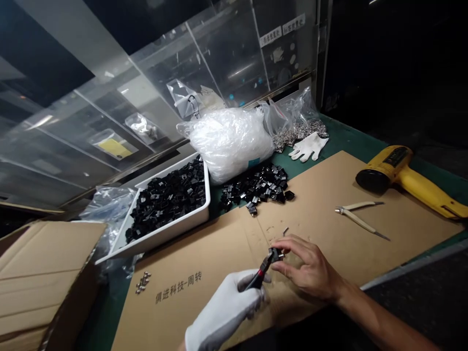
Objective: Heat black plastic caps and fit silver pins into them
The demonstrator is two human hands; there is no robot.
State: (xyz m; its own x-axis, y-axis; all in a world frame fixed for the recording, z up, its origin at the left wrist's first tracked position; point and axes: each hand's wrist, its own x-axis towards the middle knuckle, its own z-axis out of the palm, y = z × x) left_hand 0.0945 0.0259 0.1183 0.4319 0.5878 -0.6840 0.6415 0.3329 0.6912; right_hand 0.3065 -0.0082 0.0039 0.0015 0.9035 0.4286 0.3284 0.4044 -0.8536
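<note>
My left hand [228,304], in a white glove, is closed around the handles of black-and-red pliers [260,274]. Their jaws meet a small black plastic part [276,253] with a bit of metal sticking out on its right. Bare, my right hand [310,268] pinches that part between thumb and fingers. Whether the jaws grip the plastic or the metal I cannot tell. Just beyond my right fingertips, a short metal piece [285,231] lies on the cardboard sheet [310,209]. A loose pile of similar black parts [259,185] is farther back.
Left of the pile stands a white tray [175,223] full of black parts. Small metal pieces [142,282] lie at the sheet's left. To the right are beige-handled pliers [360,217] and a yellow heat gun [398,170]. Behind are a plastic bag [230,141] and a white glove [310,147].
</note>
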